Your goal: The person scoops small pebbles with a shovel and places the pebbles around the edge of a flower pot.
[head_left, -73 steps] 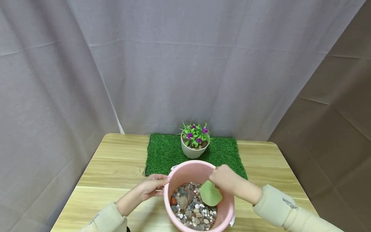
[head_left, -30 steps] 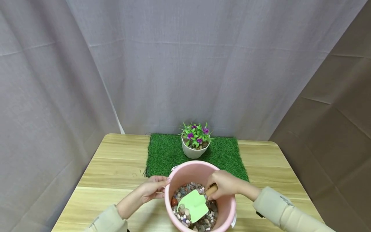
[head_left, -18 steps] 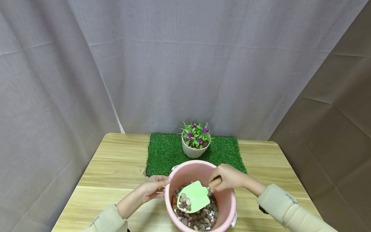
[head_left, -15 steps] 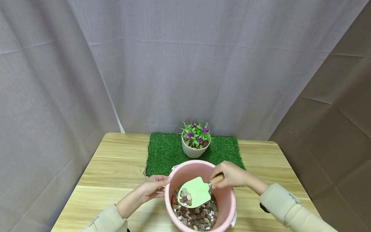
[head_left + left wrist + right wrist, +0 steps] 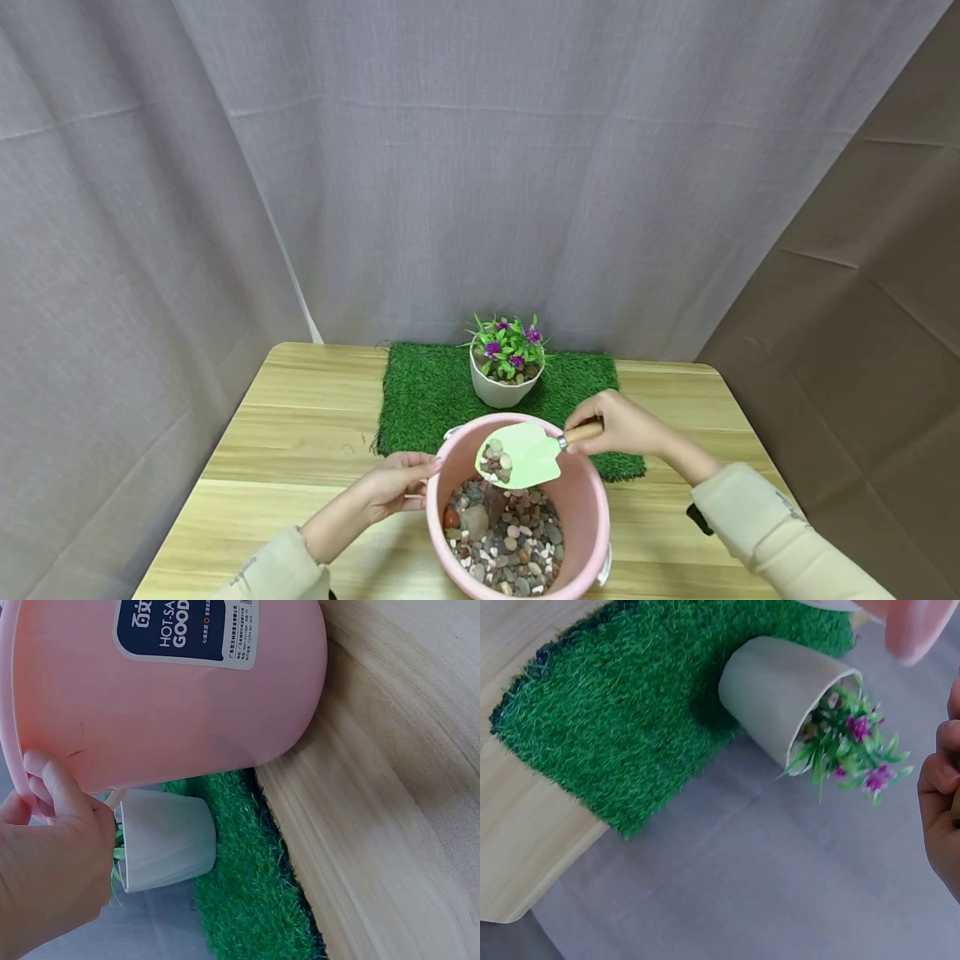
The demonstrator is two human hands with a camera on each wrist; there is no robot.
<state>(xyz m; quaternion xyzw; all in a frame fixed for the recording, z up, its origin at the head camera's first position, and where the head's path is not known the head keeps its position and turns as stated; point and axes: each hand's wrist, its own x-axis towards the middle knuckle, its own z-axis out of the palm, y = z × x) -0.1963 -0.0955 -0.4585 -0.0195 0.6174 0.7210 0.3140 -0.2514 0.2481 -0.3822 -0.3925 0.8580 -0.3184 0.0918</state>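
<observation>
My right hand (image 5: 618,425) grips the wooden handle of a pale green garden trowel (image 5: 532,457). Its blade lies nearly level above the pebbles in the pink bucket (image 5: 588,517), bearing a small heap of pebbles (image 5: 495,462) near its tip. Fingers and thumb of my left hand (image 5: 393,483) pinch the bucket's left rim, as the left wrist view also shows for the hand (image 5: 60,840) and the bucket wall (image 5: 187,712). Mixed pebbles (image 5: 510,554) cover the bucket's bottom. In the right wrist view, only part of the right hand (image 5: 939,795) shows at the edge.
Behind the bucket, a white pot (image 5: 498,390) with purple flowers (image 5: 492,350) stands on a green turf mat (image 5: 423,400). Everything rests on a wooden table (image 5: 300,442). Grey curtains (image 5: 450,208) hang behind it. The bucket's white handle (image 5: 604,567) hangs at its side.
From among the pebbles, my right hand has raised the trowel, now with pebbles on its blade, up towards the rim and slightly right. The left hand and bucket have stayed put.
</observation>
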